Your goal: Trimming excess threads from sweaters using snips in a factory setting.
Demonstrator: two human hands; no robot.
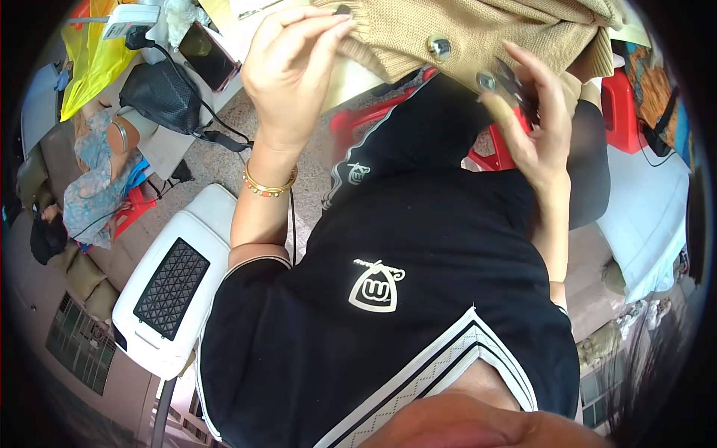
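Observation:
A tan knitted garment (478, 37) with large shiny buttons lies across the top of the view, above my lap. My left hand (287, 71) is at its left edge, with thumb and fingertips pinched together on the knit beside a small dark round piece (342, 10). One shiny button (439, 48) sits on the front band between my hands. My right hand (539, 127) is at the garment's lower right, thumb and forefinger curved on either side of a blurred dark thing (515, 84). Motion smear hides whether that hand grips it. A second round button (487, 81) shows by the thumb.
A phone (208, 56), a white power strip (132, 21) and a black mesh bag (163, 95) lie at upper left. A white case with a black grille (173, 287) stands at my left. Another person (101, 187) sits far left. A red stool (621, 112) is at right.

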